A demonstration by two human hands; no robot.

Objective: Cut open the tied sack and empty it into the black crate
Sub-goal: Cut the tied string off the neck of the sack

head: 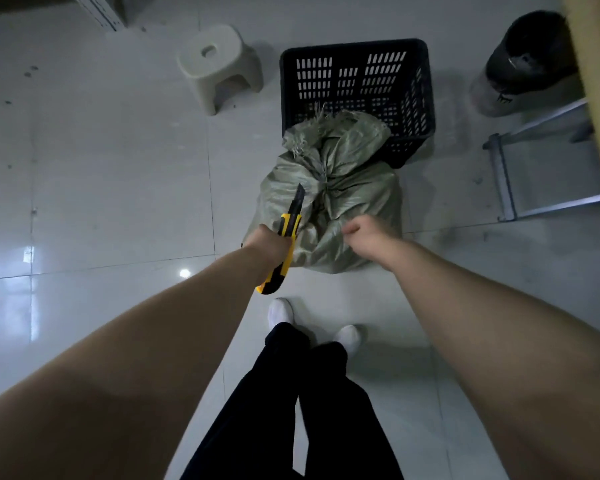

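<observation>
L grip [269, 245] clenched round yellow-black knife [284, 242], blade out, pointing at 12 over the sack [329, 199]. R grip [364, 237] pinching sack cloth at its 5 o'clock side. Sack on floor [118, 168], neck tied, top leaning against black crate [357, 95] at 12. Stool [219, 64] at 11.

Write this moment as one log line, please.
left hand: holds knife, blade out | right hand: on sack | sack: tied | crate: empty
</observation>
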